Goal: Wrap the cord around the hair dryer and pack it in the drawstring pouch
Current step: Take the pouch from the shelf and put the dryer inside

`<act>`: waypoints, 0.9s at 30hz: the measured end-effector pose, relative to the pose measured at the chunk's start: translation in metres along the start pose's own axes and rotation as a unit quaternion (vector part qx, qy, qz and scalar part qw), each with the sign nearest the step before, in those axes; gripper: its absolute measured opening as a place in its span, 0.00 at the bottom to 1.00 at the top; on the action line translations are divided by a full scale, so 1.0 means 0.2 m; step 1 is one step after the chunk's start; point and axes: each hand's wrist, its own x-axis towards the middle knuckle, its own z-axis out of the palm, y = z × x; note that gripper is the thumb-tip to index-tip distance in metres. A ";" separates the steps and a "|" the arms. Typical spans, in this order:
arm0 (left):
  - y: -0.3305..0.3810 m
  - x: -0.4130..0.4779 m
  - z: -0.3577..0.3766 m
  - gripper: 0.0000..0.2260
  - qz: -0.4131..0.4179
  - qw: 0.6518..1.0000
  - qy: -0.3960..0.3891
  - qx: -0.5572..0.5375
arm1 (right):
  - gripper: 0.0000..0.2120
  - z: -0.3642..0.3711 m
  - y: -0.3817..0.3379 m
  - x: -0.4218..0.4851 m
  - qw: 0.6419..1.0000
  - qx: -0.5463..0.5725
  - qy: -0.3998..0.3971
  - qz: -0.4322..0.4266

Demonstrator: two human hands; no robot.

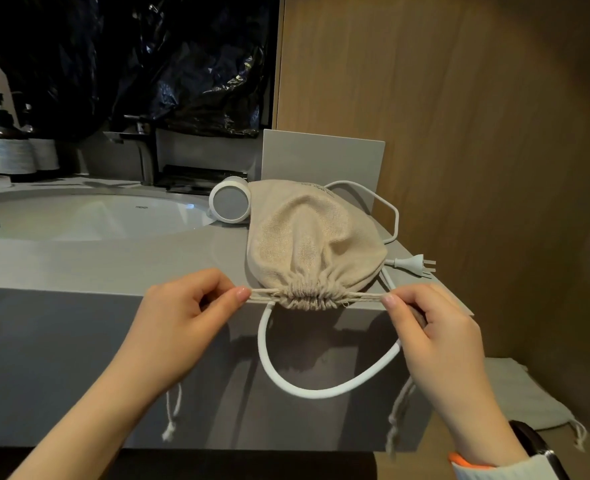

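Observation:
A beige drawstring pouch (316, 244) lies on the grey counter (113, 261), its gathered mouth at the counter's front edge. The white hair dryer (229, 203) lies behind the pouch at its far left, only its round end showing. Its white cord (321, 393) hangs in a loop below the counter edge and arcs behind the pouch on the right; the plug (415, 264) lies right of the pouch. My left hand (186, 313) pinches the left drawstring beside the mouth. My right hand (432, 327) grips the right drawstring. The string ends dangle below both hands.
A white basin (89, 216) is sunk into the counter at left, with a dark tap (144, 147) and pump bottles (9, 140) behind it. A grey panel (321, 157) stands behind the pouch. A wooden wall (477, 133) closes the right side. Another cloth bag (525, 396) lies lower right.

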 end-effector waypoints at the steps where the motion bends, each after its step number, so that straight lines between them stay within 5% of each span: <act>1: 0.01 -0.01 0.01 0.17 -0.002 1.000 -0.007 -0.004 | 0.09 -0.01 0.00 0.00 1.000 -0.003 -0.011 0.003; 4: 0.05 -0.02 0.02 0.10 -0.031 0.998 -0.037 -0.040 | 0.08 -0.03 -0.03 0.00 0.996 -0.029 -0.080 -0.001; 12: 0.09 0.01 0.07 0.14 0.003 0.998 -0.056 -0.005 | 0.10 -0.05 -0.14 0.03 0.978 -0.089 -0.187 -0.033; 27: 0.05 0.03 0.07 0.15 0.045 0.998 -0.006 -0.040 | 0.08 0.08 -0.07 -0.02 0.998 0.025 0.013 -0.056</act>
